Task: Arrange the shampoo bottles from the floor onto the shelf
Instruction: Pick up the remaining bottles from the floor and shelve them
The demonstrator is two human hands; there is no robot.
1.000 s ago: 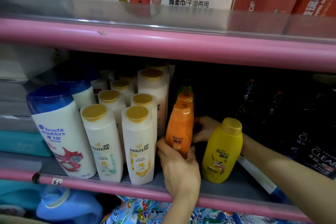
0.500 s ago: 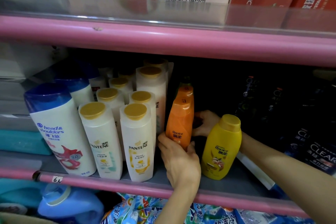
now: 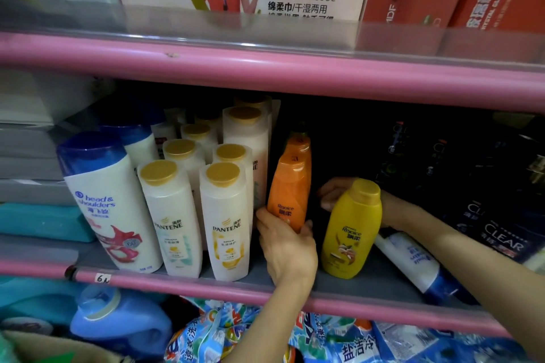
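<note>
two orange bottles [image 3: 290, 188], one yellow bottle [image 3: 351, 230], two hands [image 3: 287, 247], three blue-capped white bottles [image 3: 109, 203]

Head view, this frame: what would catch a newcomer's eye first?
The orange Rejoice bottle at mid-shelf stands out, gripped low by the left hand. Just right of it stands a yellow Rejoice bottle, with the right hand reaching in behind it. To the left, a cluster of white Pantene bottles with gold caps fills the shelf beside a large Head & Shoulders bottle.
</note>
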